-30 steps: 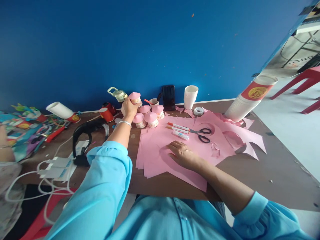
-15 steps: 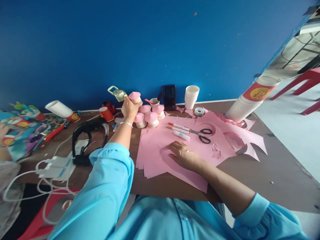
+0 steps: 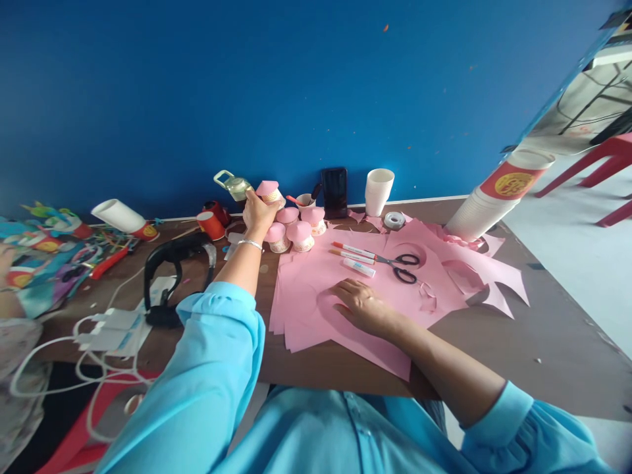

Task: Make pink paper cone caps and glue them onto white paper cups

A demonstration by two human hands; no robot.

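My left hand (image 3: pixel 261 214) reaches to the back of the table, its fingers closed on a paper cup with a pink cone top (image 3: pixel 268 189). Part of that cup is hidden behind the hand. Several more cups with pink cone tops (image 3: pixel 300 232) stand close beside it. My right hand (image 3: pixel 363 304) lies flat, fingers stretched out, on the pink paper sheets (image 3: pixel 306 316). Just beyond it on the paper rest a glue stick (image 3: pixel 359 266), two markers (image 3: pixel 353 250) and black-handled scissors (image 3: pixel 402 266).
At the back stand a pale green bottle (image 3: pixel 236 187), a phone (image 3: pixel 334 192), white cups (image 3: pixel 379 191) and a tape roll (image 3: pixel 394 220). A tall cup stack (image 3: pixel 481 204) leans at the right. A black headset (image 3: pixel 165 280) and white cables lie left, near another person's arm (image 3: pixel 8 276).
The cone-topped cup at my left hand looks slightly more tilted. My right hand keeps its place on the paper.
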